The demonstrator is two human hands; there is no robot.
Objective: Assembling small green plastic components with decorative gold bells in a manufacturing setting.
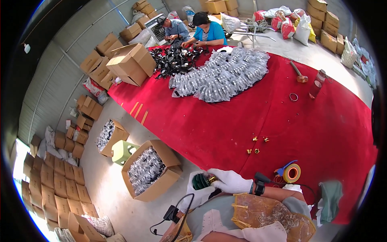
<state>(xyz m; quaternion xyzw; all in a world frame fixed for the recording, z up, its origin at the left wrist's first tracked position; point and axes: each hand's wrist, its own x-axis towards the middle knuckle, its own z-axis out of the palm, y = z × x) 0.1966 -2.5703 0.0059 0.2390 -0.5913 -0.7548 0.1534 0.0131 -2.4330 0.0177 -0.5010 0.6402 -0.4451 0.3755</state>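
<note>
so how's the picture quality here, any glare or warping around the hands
Head view: strong fisheye warp, the red table edge bows and a black rim rings the frame. Daylight blows out white at the lower left edge. The gloved left hand and right hand on the dark green coil are evenly lit and fairly sharp.

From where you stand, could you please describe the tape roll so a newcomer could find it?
Start at the red-covered table and follow its near edge rightwards past the white-gloved right hand. The yellow ring-shaped tape roll lies flat there, far bigger than the small brass fittings beyond it.
</note>
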